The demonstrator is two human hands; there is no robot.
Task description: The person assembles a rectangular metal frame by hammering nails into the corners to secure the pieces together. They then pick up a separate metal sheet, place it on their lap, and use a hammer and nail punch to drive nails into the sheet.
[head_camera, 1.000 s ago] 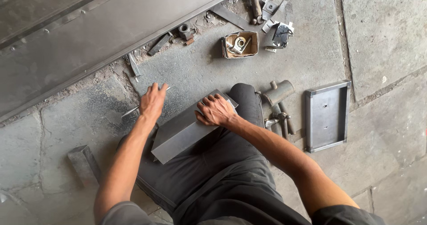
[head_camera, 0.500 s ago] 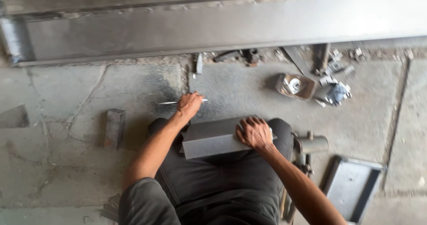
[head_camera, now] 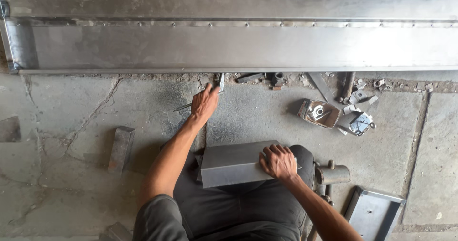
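A flat grey folded metal sheet (head_camera: 236,162) is laid across the person's lap, near the middle. It is pressed down at its right end by the right hand (head_camera: 278,162), with fingers spread flat on it. It looks stiff, smooth and maybe sharp along the edges, so the flat faces are the safer places to hold. A thin metal rod (head_camera: 183,107) on the cracked concrete floor (head_camera: 71,107) is touched by the left hand (head_camera: 205,102), fingers curled. A long metal panel (head_camera: 238,41) closes off the far side; open floor is seen left.
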